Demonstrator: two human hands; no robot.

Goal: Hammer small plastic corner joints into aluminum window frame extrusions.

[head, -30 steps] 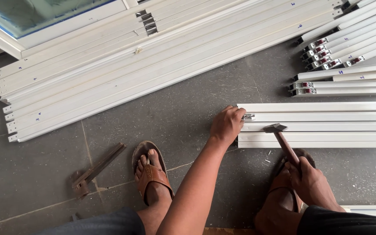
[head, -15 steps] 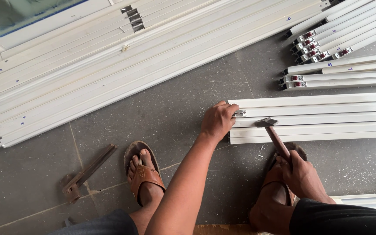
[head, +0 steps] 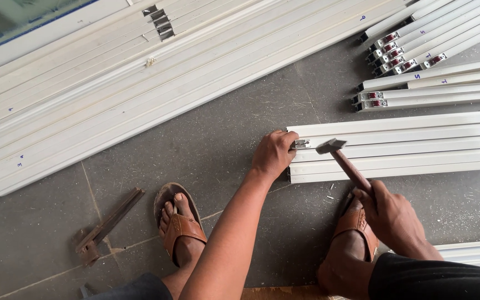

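My left hand (head: 274, 154) grips the left end of a set of white profile bars (head: 406, 145) lying flat on the grey floor, fingers beside a small metal insert (head: 301, 144) at the end of one bar. My right hand (head: 393, 214) is closed around the wooden handle of a hammer (head: 344, 161). The hammer's metal head hovers just right of the insert, over the bars. Both my feet in brown sandals (head: 180, 223) rest on the floor below the bars.
A long stack of white profiles (head: 140, 94) runs diagonally across the upper left. More short white bars with metal end fittings (head: 412, 50) lie at the upper right. A second hammer-like tool (head: 106, 225) lies on the floor at the lower left.
The hammer and both hands keep about the same places relative to the bars. The view has shifted slightly.
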